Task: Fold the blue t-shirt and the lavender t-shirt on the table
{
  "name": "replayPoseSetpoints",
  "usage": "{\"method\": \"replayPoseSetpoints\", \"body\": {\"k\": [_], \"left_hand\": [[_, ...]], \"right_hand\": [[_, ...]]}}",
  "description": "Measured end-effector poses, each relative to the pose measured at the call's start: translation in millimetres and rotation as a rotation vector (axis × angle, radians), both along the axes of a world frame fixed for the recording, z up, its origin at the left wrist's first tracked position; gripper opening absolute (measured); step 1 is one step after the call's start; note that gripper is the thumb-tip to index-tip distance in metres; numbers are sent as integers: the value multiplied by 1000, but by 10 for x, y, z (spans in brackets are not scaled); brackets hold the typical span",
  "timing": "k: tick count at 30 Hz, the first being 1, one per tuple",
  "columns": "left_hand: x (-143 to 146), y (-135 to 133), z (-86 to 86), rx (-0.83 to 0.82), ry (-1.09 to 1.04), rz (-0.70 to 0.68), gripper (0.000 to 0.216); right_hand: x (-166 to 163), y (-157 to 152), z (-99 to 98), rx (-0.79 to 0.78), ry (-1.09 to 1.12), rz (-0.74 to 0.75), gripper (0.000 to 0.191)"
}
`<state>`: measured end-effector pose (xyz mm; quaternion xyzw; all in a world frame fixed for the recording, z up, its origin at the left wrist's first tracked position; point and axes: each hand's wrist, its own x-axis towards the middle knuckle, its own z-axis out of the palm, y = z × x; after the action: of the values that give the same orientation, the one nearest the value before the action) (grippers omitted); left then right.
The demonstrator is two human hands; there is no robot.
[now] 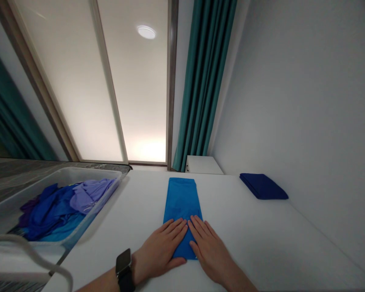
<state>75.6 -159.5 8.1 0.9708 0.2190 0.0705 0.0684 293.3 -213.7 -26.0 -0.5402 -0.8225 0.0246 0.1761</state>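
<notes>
A bright blue cloth (181, 198), folded into a long narrow rectangle, lies flat on the white table (134, 211). My left hand (162, 247) rests palm down on its lower left part, fingers stretched out, with a dark watch on the wrist. Beside it my right hand (208, 249) lies flat on the lower right part of the cloth. The fingertips of both hands come close together near the middle of the fabric. Neither hand grips anything. Part of the cloth is hidden beneath the hands.
At the left a translucent plastic bin (76, 173) holds several crumpled blue and purple clothes (53, 211). A folded navy cloth (263, 186) sits at the table's far right by the wall. A grey cable or tube (30, 249) curves across the lower left. A white cabinet (203, 164) stands behind the table.
</notes>
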Motion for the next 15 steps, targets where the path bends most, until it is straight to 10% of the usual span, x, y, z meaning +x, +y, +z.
{"method": "replayPoseSetpoints", "body": {"k": [15], "left_hand": [[-161, 374, -46, -13, -137, 81, 53]], "right_hand": [[187, 64, 147, -110, 53, 60, 53]]}}
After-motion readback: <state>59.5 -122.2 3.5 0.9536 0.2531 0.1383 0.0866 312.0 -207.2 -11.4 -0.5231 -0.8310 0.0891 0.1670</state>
